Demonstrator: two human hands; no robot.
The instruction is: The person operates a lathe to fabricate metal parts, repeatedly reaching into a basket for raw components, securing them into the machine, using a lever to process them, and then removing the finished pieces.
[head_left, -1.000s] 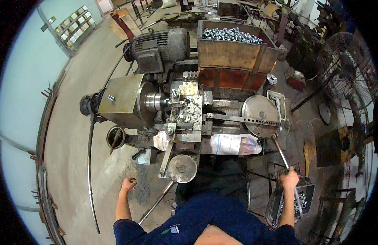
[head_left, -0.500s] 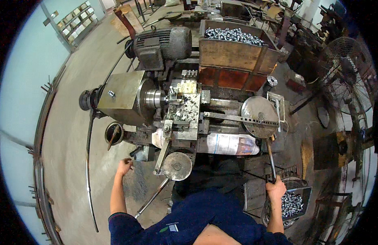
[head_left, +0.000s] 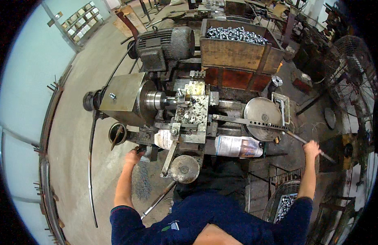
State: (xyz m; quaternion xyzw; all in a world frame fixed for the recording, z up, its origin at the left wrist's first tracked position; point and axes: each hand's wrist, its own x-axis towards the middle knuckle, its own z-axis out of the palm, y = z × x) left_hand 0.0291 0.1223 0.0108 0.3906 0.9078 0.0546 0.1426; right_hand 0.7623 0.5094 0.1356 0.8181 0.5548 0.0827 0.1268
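Note:
My right hand (head_left: 311,149) is wrapped round a long metal lever (head_left: 297,137), which runs out to the right from a round metal disc (head_left: 261,116). A perforated flat bar (head_left: 248,122) links the disc to the machine's slide (head_left: 196,111). Left of the slide, the round spindle nose (head_left: 155,100) faces it, with a small metal piece (head_left: 170,101) at its front. My left hand (head_left: 134,157) is closed at a dark handle (head_left: 138,150) on a small metal block (head_left: 149,154); its fingertips are partly hidden.
Behind stand a motor (head_left: 164,44) and a wooden crate (head_left: 234,52) of small metal parts. A pot with a brush (head_left: 117,133) sits left, and a smaller disc (head_left: 185,169) before me. A basket of parts (head_left: 286,206) and a fan (head_left: 350,77) are at right.
My right hand has swung the lever outward to the right and away from me. The slide has shifted right, away from the spindle nose. My left hand has moved onto the dark handle.

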